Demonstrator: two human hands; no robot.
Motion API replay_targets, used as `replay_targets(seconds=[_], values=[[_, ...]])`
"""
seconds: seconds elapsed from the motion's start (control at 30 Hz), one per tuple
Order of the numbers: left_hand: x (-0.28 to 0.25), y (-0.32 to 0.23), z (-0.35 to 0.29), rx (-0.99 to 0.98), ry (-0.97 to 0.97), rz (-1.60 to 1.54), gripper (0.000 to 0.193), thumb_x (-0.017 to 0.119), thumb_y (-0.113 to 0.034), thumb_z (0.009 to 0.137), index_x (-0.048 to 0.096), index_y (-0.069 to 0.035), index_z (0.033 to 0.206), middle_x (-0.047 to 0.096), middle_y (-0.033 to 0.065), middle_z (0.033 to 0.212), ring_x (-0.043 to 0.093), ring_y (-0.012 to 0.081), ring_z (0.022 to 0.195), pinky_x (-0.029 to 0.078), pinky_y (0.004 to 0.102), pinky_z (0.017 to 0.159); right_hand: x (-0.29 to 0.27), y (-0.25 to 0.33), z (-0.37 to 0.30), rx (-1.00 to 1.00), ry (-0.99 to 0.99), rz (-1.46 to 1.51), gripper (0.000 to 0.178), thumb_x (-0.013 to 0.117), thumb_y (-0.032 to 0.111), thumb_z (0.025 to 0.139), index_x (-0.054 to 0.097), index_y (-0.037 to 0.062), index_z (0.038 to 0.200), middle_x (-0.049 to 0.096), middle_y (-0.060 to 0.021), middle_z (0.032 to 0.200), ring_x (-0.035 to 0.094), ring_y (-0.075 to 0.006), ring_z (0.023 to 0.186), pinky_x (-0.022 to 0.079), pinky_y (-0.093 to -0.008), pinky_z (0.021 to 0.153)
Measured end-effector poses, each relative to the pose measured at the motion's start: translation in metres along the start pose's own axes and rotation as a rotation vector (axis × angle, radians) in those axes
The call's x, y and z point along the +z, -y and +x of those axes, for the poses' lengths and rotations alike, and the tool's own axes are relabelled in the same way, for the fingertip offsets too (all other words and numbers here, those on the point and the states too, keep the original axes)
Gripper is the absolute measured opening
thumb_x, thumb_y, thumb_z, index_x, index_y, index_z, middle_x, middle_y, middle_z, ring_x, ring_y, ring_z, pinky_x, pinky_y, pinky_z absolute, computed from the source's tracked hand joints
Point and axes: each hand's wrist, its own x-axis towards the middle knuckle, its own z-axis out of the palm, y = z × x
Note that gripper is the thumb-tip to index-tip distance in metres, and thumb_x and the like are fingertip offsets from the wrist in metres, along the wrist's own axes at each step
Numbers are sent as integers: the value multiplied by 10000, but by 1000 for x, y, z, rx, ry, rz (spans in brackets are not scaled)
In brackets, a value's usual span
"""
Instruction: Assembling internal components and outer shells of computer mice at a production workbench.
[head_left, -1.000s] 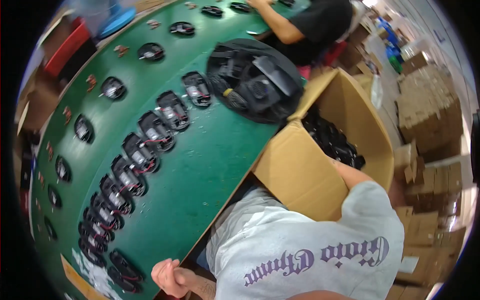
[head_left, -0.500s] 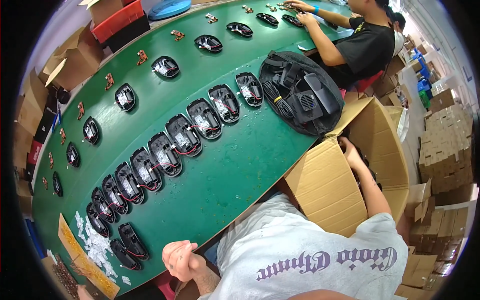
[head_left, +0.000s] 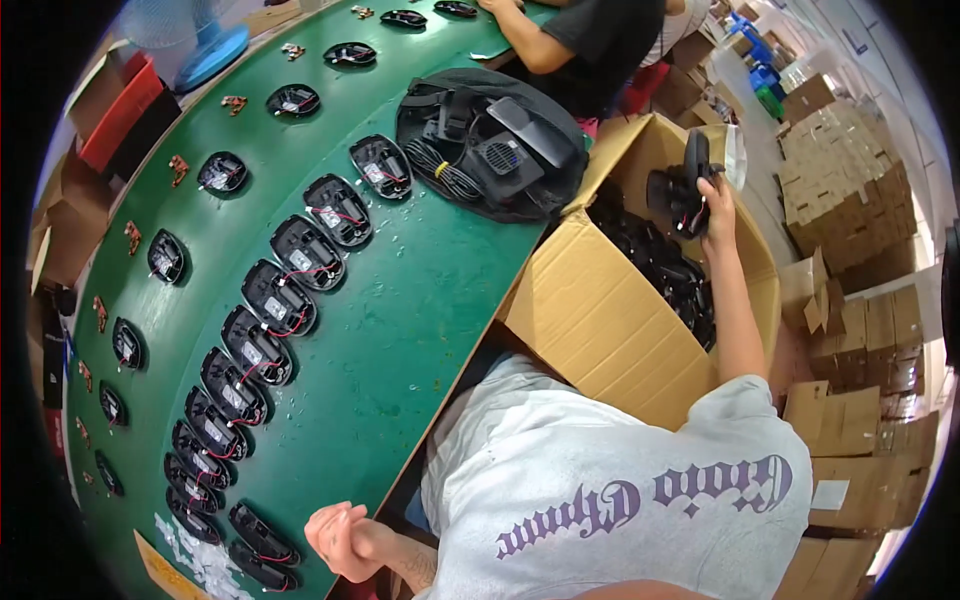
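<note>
From here, the right grip is clamped on black plastic parts at its fingertips, the carton beneath; the left grip, off below-left, is curled closed. Best pinch firmly and clear the rim before turning.

The box partly hides its black parts; the top edge crops a co-worker.
</note>
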Motion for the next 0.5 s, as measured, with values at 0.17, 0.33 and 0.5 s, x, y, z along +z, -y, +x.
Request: replay_targets(seconds=[0.17,0.33,0.5], values=[[16,-9,8,-33,65,-120,130,517,-2,772,633,-11,830,605,74,577,569,231,547,482,348,548,40,43,-35,-12,51,331,573,654,222,884,453,-8,1368,587,-81,1211,550,-178,1175,420,-313,1009],[36,-32,15,-451,356,-309,278,581,-165,884,660,3,1092,698,146,896,650,269,810,528,363,699,159,69,-108,-23,237,441,616,663,243,849,450,4,1376,573,-78,1230,534,-191,1199,409,-328,1029],[49,-37,24,-656,510,-419,586,689,-298,864,521,-5,1343,582,182,1258,610,282,1064,516,370,867,271,63,-214,-44,574,412,906,834,223,669,352,3,1403,472,-116,1325,493,-220,1203,378,-347,1061]])
